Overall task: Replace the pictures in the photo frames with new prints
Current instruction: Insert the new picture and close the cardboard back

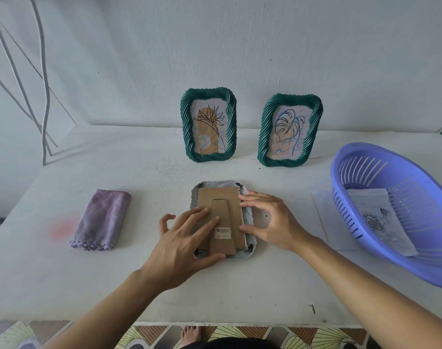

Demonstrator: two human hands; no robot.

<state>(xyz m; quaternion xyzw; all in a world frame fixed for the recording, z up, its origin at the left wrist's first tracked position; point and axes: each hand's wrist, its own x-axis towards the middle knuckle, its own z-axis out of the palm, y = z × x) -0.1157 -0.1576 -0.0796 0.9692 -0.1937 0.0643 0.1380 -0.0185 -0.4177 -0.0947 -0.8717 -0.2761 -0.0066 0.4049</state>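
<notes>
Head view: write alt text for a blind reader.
The left hand and right hand touch the cardboard back of a pale frame lying face down on a table. Behind stand two green frames; a purple cloth lies left, a blue basket right.

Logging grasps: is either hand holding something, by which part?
Nothing gripped. Left hand presses the brown cardboard backing of the face-down grey frame; right hand touches its right edge.
</notes>
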